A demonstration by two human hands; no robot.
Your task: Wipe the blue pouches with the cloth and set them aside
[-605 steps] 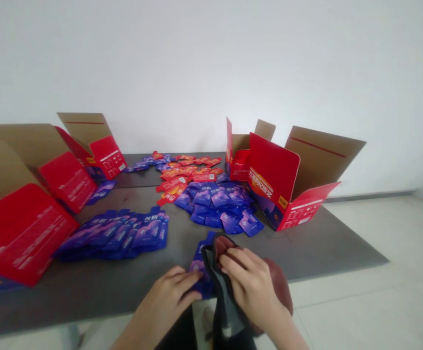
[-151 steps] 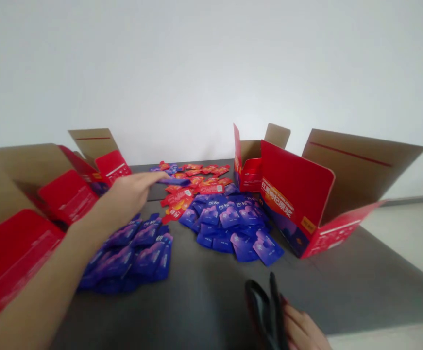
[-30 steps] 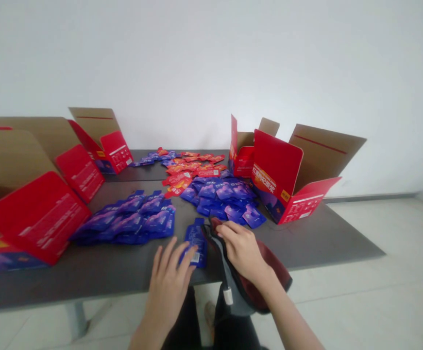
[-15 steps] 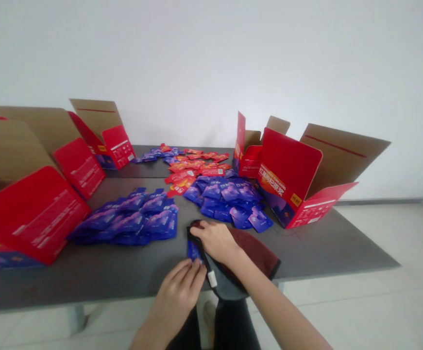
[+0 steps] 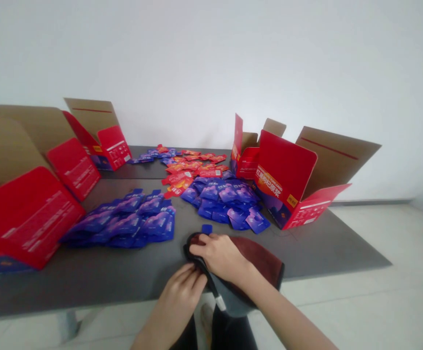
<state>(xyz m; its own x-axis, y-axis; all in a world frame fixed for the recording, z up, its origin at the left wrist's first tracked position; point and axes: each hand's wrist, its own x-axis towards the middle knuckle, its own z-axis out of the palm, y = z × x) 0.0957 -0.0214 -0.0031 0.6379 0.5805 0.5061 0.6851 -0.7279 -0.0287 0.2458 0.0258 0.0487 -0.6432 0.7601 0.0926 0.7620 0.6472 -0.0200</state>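
My right hand (image 5: 218,255) is closed over a brown cloth (image 5: 258,257) with black edging, a grey underside and a white label. The cloth lies bunched at the table's front edge and hangs over it. From beneath its top edge sticks the blue tip of a sachet (image 5: 207,229); the cloth and my right hand hide the rest. At the cloth's left edge, my left hand (image 5: 182,294) has its fingers pressed together at the lower end of this sachet, fingertips partly covered.
Blue sachets lie in a left pile (image 5: 131,221) and a right pile (image 5: 226,197). Red sachets (image 5: 178,184) spread behind them on the dark table (image 5: 124,277). Open red cartons stand at left (image 5: 32,218) and right (image 5: 287,184), flaps spread. A white wall rises behind.
The cloth and my right hand have shifted down slightly. The blue sachet, seen earlier beside my left fingers, is now mostly covered, with its tip showing above the cloth.
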